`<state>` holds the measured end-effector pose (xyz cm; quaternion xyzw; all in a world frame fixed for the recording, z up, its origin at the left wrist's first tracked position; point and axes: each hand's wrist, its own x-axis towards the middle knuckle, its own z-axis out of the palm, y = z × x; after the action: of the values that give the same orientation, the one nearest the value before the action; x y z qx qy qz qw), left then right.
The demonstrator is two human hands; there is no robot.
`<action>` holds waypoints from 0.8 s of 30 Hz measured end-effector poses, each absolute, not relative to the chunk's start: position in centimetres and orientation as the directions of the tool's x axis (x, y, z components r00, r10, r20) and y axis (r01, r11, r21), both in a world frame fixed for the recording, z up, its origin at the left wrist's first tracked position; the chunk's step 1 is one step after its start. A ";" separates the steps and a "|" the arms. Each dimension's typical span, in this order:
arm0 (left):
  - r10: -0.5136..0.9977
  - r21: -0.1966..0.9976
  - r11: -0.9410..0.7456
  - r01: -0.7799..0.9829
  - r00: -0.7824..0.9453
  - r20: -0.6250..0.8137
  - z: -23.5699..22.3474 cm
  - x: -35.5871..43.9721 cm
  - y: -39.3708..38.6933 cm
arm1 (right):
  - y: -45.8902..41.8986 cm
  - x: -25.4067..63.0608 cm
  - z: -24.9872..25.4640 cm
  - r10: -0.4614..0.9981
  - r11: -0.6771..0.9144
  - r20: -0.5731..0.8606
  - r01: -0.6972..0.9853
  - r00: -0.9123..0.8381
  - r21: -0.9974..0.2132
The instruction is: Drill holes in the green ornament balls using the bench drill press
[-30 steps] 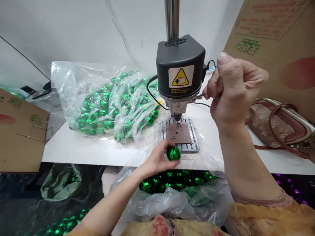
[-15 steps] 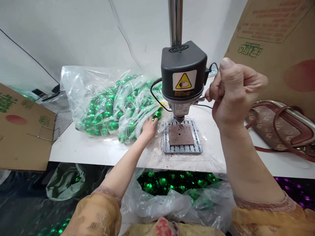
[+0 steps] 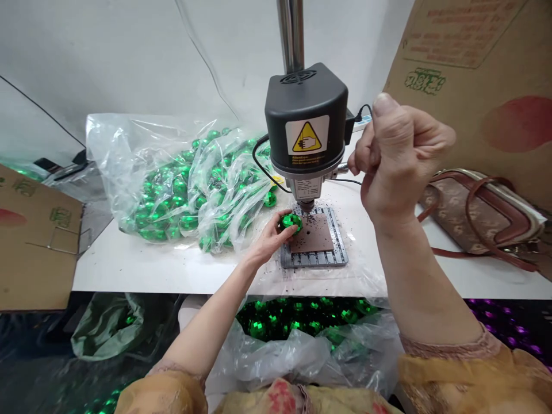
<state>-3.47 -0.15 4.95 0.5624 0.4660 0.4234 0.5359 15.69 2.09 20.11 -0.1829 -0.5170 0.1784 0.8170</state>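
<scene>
My left hand [image 3: 276, 234] has its fingers curled round a shiny green faceted ball [image 3: 291, 223]. It holds the ball over the left part of a brown square pad [image 3: 321, 237], which has a small hole and lies on the slotted grey base [image 3: 314, 260]. Above stands a black bench drill press [image 3: 306, 115], its chuck [image 3: 307, 205] just right of the ball. My right hand [image 3: 399, 155] is closed in a fist beside the machine, round the drill press handle; most of that handle is hidden by the fingers. Dark shavings are scattered on the pad and base.
A clear plastic bag [image 3: 107, 149] full of green balls lies left of the drill, with one loose ball [image 3: 269, 199] by its mouth. More green balls [image 3: 302, 316] are below the table edge. Cardboard boxes [image 3: 34, 253] flank the table; a handbag [image 3: 470, 213] sits at right.
My left hand has moved right from the bag's mouth to the pad, bringing a green ball. My right hand stays closed beside the drill. The view has shifted slightly.
</scene>
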 end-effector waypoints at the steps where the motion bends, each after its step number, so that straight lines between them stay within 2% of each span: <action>1: 0.982 0.994 -0.022 0.104 0.190 0.002 4.6 -3.4 -0.1 | 2.1 15.7 20.1 0.481 0.865 0.778 -0.075 0.403 -0.496; 4: 0.984 0.986 -0.081 0.148 0.170 0.056 3.5 -3.2 0.4 | 2.3 15.7 20.0 0.478 0.860 0.778 -0.035 0.407 -0.510; 11: 0.977 0.976 -0.125 0.178 0.195 0.089 2.4 -2.2 1.0 | 2.2 15.7 20.0 0.493 0.864 0.774 -0.118 0.398 -0.490; 16: 0.979 0.907 -0.175 0.383 0.162 0.120 2.4 -1.3 0.6 | 2.2 15.7 19.8 0.481 0.872 0.780 -0.122 0.400 -0.475; 19: 0.969 0.834 -0.246 0.494 0.123 0.213 2.2 -0.6 0.3 | 2.3 15.8 19.8 0.472 0.871 0.786 -0.075 0.398 -0.486; 21: 0.957 0.801 -0.282 0.528 0.102 0.270 2.0 -0.2 0.2 | 2.3 15.8 19.8 0.474 0.869 0.791 -0.061 0.387 -0.491; 24: 0.956 0.801 -0.287 0.525 0.106 0.273 1.9 -0.1 0.1 | 2.1 15.8 19.6 0.469 0.874 0.803 -0.060 0.368 -0.482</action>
<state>-0.07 0.14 1.87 0.6937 0.5340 0.4026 0.2675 15.83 2.05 19.65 -0.1899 -0.5377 0.1643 0.8049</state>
